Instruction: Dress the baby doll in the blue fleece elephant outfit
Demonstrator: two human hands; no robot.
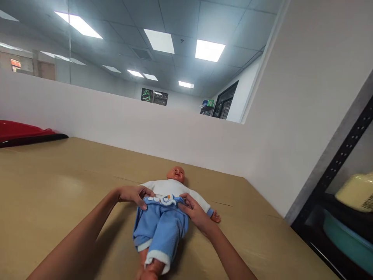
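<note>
A baby doll (176, 174) lies on its back on the tan table (58, 182), head away from me. It wears a white top (163, 188) and light blue trousers (160, 227) with white cuffs. My left hand (134, 194) pinches the waistband of the trousers at the doll's left side as I see it. My right hand (194, 212) grips the waistband on the other side. Both hands have their fingers closed on the blue cloth at the doll's waist. The doll's bare feet show at the bottom edge.
A red and black object (26, 132) lies at the far left of the table. A white partition wall (116, 120) runs behind the table. At the right stands a black metal shelf (340, 163) with a yellow container (355, 192) and a teal tub (346, 239).
</note>
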